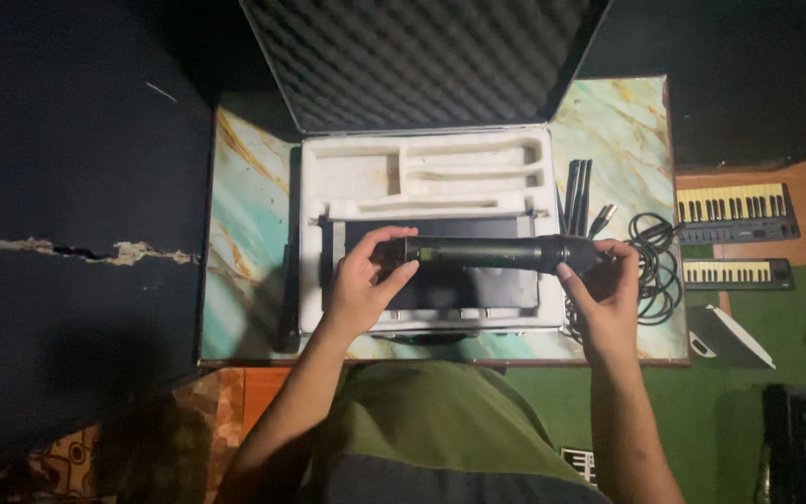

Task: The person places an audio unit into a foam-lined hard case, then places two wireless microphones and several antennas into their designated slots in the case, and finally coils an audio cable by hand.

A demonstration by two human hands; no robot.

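Green cloth over the person's lap point(431, 420) fills the bottom centre of the frame, nearest the lens, with both forearms rising from it toward the middle.

Largest item: the marbled table top point(244, 233), teal and orange, occupying the centre. On it stands an open case point(431, 243) whose foam-lined lid point(422, 56) is tilted back at upper centre. The white insert shows empty cut-outs in its upper half; a flat black unit point(459, 280) sits in the lower half.

Held level above that unit, centre frame, is a black microphone point(487, 252). The left hand point(361, 285) wraps its tail end, thumb over the top and fingers curled beneath. The right hand point(608, 280) closes around the head end, fingertips pinching the grille.

Handling judgement: the microphone looks rigid, of moderate weight, with a smooth barrel that could slip. The barrel is the sound place to grip; the grille is likely the part most easily dented.

Edges and room: the case walls border the hands above and below. Thin black rods point(578, 191) and a coiled cable point(655, 261) crowd the right side of the table, just beside the right hand. The left strip of table is more open, apart from a dark slim object along the case wall, too dim to identify.

Two keyboards point(734, 215) lie at right of frame, well apart from the hands.
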